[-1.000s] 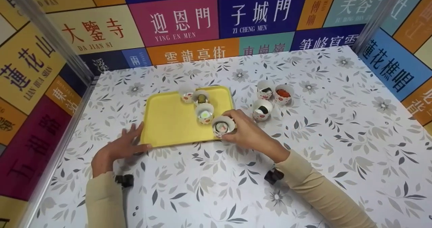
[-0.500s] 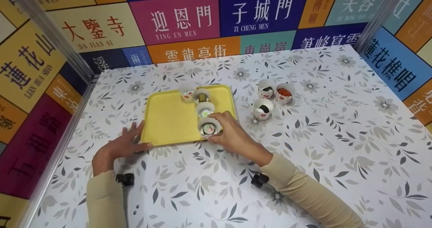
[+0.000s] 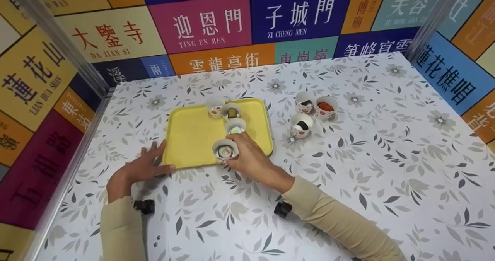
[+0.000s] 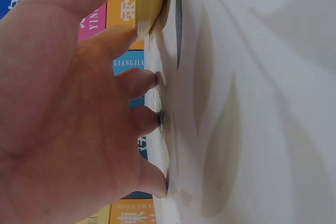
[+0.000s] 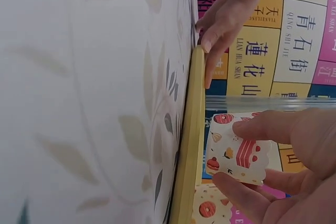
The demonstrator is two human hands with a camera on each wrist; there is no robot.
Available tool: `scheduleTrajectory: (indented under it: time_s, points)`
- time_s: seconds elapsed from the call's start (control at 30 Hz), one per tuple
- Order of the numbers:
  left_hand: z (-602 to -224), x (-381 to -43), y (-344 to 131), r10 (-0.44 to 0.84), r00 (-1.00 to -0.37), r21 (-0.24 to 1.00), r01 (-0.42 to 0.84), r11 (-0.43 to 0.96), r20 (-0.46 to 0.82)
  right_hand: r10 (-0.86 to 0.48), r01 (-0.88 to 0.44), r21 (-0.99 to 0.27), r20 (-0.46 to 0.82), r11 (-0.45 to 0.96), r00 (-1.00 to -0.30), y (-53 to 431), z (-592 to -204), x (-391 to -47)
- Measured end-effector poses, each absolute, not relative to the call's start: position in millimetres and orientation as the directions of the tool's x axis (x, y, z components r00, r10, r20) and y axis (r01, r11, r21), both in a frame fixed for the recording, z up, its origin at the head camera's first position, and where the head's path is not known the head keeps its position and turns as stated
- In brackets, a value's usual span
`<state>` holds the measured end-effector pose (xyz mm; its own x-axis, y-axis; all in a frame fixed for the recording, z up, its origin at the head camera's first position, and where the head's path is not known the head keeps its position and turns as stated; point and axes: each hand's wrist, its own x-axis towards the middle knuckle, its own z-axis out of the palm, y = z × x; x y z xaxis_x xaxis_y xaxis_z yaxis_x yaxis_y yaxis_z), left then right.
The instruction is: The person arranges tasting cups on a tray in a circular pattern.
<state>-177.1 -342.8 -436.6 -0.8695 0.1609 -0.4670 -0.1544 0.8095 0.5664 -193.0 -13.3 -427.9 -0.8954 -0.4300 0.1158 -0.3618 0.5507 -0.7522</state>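
Note:
My right hand (image 3: 250,161) pinches a white paper baking cup (image 5: 242,148) between thumb and fingers. The cup has a printed cake pattern, and a sushi roll (image 3: 225,151) sits inside it. It is over the near part of the yellow tray (image 3: 189,137); whether its base touches the tray cannot be told. My left hand (image 3: 141,168) rests at the tray's left edge with fingers spread, its thumb by the near left corner. On the tray stand a cup with a green-centred piece (image 3: 235,128), a cup with a dark-wrapped piece (image 3: 231,113) and another cup (image 3: 215,108).
Right of the tray stand a cup with orange-red filling (image 3: 325,107) and two cups with black-and-white pieces, a near cup (image 3: 301,125) and a far cup (image 3: 304,102). Printed sign panels (image 3: 209,25) wall the back and sides of the leaf-patterned tabletop (image 3: 247,214).
My right hand has carried the cup with the sushi roll leftward, from the tray's near right edge to its near middle. The left hand has stayed in place.

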Motion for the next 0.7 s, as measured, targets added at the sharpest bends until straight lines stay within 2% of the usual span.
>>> scheduleTrajectory:
  time_s: [0.23,0.47,0.7]
  points:
    - [-438.4,-177.1,-343.1,0.141,-0.863,0.564,-0.185,0.805,-0.485,-0.431,-0.367,-0.734,0.112,0.572,-0.896,-25.6,-426.3,-196.3]
    - [-439.0,-177.9,-344.3,0.144,-0.858,0.573,-0.196,0.796,-0.494,-0.397,-0.416,-0.650,0.186,0.636,-0.899,-33.7,-426.9,-207.1]
    - [-437.4,-177.2,-344.4,0.159,-0.865,0.572,-0.168,0.803,-0.477,-0.388,-0.441,-0.624,0.229,0.645,-0.893,-36.2,-427.3,-220.1]
